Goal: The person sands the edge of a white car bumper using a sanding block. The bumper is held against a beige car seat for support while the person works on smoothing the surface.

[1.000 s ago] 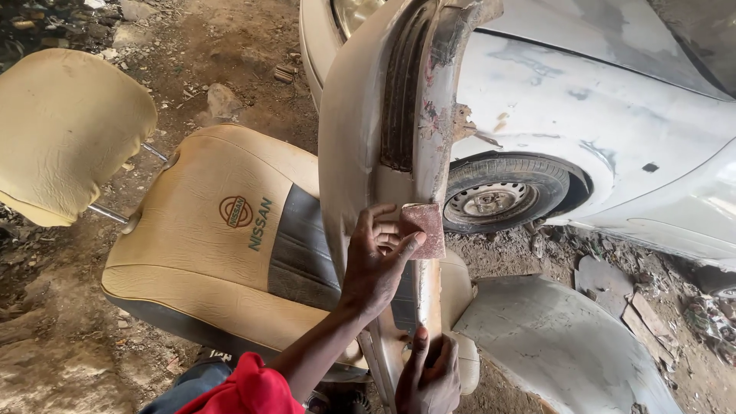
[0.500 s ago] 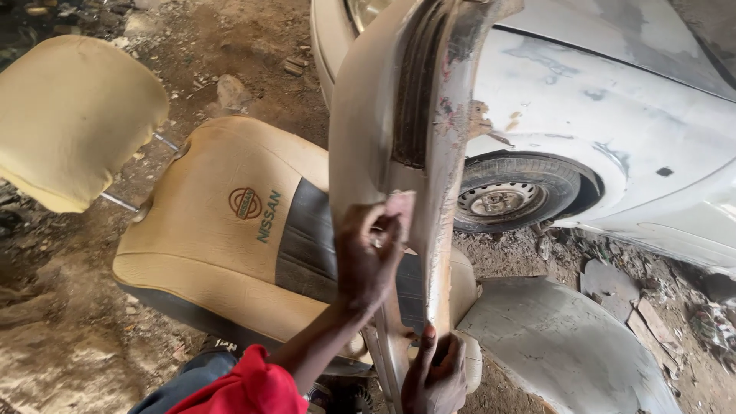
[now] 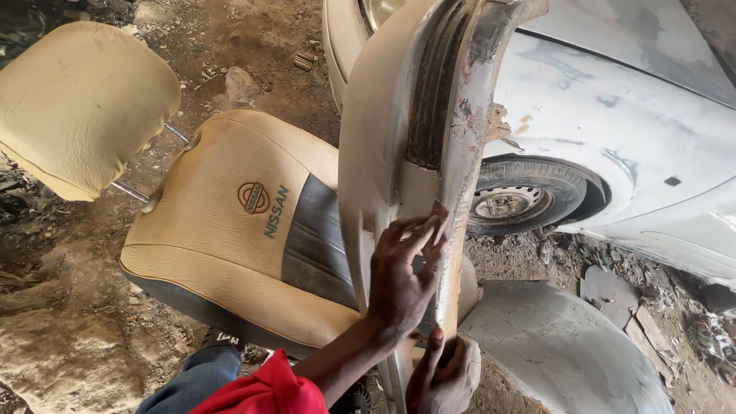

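Car seat (image 3: 230, 238) close beside (left) panel (image 3: 383, 138)

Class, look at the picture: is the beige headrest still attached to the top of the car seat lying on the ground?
No. The headrest lies apart from the car seat on the dirt, its metal posts bare between them.

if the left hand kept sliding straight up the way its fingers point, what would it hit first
The left hand lies flat on the upright car panel, fingers pointing up along its edge. Going on, it would probably first meet the rusty, flaking strip just above the fingertips, though depth is hard to judge.
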